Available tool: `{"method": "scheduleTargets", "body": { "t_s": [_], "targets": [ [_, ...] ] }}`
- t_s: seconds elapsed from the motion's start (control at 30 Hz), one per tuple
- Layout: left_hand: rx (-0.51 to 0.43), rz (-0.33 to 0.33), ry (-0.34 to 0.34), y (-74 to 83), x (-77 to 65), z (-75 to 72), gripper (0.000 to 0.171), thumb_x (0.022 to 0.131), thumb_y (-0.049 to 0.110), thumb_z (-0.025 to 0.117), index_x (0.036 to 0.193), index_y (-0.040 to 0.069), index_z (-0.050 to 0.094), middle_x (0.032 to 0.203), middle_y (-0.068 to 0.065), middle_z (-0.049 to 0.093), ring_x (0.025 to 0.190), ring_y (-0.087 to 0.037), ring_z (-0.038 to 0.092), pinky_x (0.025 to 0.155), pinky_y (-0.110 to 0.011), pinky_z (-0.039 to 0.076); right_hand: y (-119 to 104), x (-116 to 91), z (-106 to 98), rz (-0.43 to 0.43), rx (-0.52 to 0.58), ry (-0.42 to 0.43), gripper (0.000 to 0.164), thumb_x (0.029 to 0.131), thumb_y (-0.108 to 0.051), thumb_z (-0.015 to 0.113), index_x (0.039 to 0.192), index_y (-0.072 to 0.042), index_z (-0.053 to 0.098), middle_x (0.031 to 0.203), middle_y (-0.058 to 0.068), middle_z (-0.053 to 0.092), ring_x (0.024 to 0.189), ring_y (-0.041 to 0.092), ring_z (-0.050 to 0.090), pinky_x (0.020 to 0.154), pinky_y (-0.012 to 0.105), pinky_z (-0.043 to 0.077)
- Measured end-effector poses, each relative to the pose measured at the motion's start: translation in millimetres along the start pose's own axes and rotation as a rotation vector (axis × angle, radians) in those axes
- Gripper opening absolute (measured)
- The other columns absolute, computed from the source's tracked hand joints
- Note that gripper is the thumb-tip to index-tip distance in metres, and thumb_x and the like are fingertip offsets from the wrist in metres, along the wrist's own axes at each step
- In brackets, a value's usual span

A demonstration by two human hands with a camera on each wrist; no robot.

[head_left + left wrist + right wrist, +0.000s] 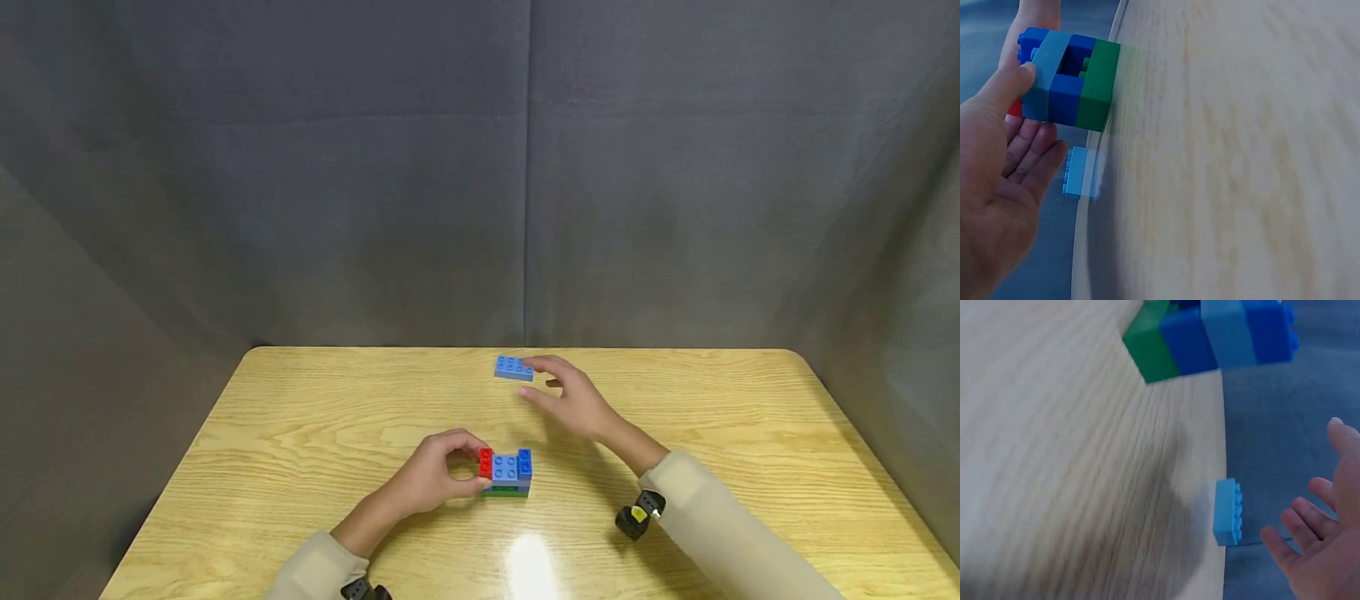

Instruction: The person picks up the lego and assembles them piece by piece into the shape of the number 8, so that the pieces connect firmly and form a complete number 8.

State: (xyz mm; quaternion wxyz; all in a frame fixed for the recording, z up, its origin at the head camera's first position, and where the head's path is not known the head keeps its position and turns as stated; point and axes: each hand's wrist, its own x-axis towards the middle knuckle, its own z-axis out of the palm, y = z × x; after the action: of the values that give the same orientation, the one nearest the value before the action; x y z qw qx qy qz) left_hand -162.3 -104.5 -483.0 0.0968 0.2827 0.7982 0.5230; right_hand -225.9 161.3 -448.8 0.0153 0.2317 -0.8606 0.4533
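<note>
A small stack of toy building bricks (pixel 506 467) stands on the table. Green lies at its bottom, dark blue bricks with a gap between them above, then a light blue brick (pixel 1044 91), topped by a red brick (pixel 486 463) on the left and a dark blue brick (pixel 525 463) on the right. My left hand (pixel 429 475) grips the stack's left side, thumb in front and fingers behind. Farther back lies a loose light blue brick (pixel 512 368), studs up. Over its right end hovers my right hand (pixel 573 402), thumb and fingers spread, apart from the brick in the right wrist view.
The wooden table (pixel 315 417) has rounded back corners. A dark grey curtain (pixel 375 208) hangs behind it and along both sides. Each wrist carries a small black camera, such as the right wrist camera (pixel 639 514).
</note>
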Motion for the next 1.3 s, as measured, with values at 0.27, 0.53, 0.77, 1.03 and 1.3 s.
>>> {"method": "scheduleTargets", "body": {
  "t_s": [0.27,0.53,0.77,1.03,1.3],
  "targets": [
    [-0.016,0.005,-0.005,-1.2,-1.5,-0.4,0.029,0.085,0.011,0.084,0.111,0.008,0.071,0.104,0.002,0.069,0.098,-0.015,0.065,0.095,-0.038,0.056,18.8,21.8,10.2,0.049,-0.174,0.019,0.059,0.096,-0.031,0.073,0.144,-0.001,0.055,0.148,0.020,0.051,0.137,0.039,0.046,0.108,0.056,0.045],
    [-0.019,0.024,-0.001,-2.7,0.0,0.0,0.028,0.085,0.010,0.084,0.110,0.007,0.071,0.103,0.001,0.069,0.097,-0.015,0.066,0.094,-0.037,0.056,39.0,37.3,20.2,0.148,-0.158,0.041,0.061,0.095,-0.026,0.075,0.145,0.001,0.052,0.147,0.022,0.052,0.136,0.039,0.048,0.111,0.054,0.042],
    [0.008,0.008,-0.005,-2.4,-0.8,-0.1,0.029,0.085,0.011,0.085,0.110,0.008,0.071,0.101,0.003,0.069,0.097,-0.016,0.066,0.093,-0.038,0.056,47.5,41.8,27.7,0.214,-0.157,0.066,0.062,0.094,-0.023,0.076,0.145,0.003,0.051,0.145,0.021,0.054,0.135,0.039,0.049,0.113,0.052,0.040],
    [-0.003,0.008,-0.007,-0.2,-0.9,1.0,0.029,0.085,0.011,0.084,0.110,0.008,0.071,0.102,0.002,0.069,0.096,-0.015,0.065,0.093,-0.038,0.056,53.3,44.9,35.0,0.224,-0.205,0.105,0.055,0.093,-0.015,0.077,0.140,0.005,0.056,0.141,0.023,0.058,0.133,0.040,0.051,0.114,0.052,0.038],
    [0.002,-0.003,-0.011,-1.1,-0.5,1.1,0.029,0.085,0.010,0.084,0.111,0.008,0.071,0.102,0.003,0.069,0.096,-0.014,0.065,0.093,-0.038,0.056,53.7,45.2,37.7,0.204,-0.269,0.120,0.045,0.093,-0.010,0.075,0.134,0.004,0.063,0.135,0.022,0.062,0.129,0.038,0.055,0.111,0.050,0.043]
  ]
}}
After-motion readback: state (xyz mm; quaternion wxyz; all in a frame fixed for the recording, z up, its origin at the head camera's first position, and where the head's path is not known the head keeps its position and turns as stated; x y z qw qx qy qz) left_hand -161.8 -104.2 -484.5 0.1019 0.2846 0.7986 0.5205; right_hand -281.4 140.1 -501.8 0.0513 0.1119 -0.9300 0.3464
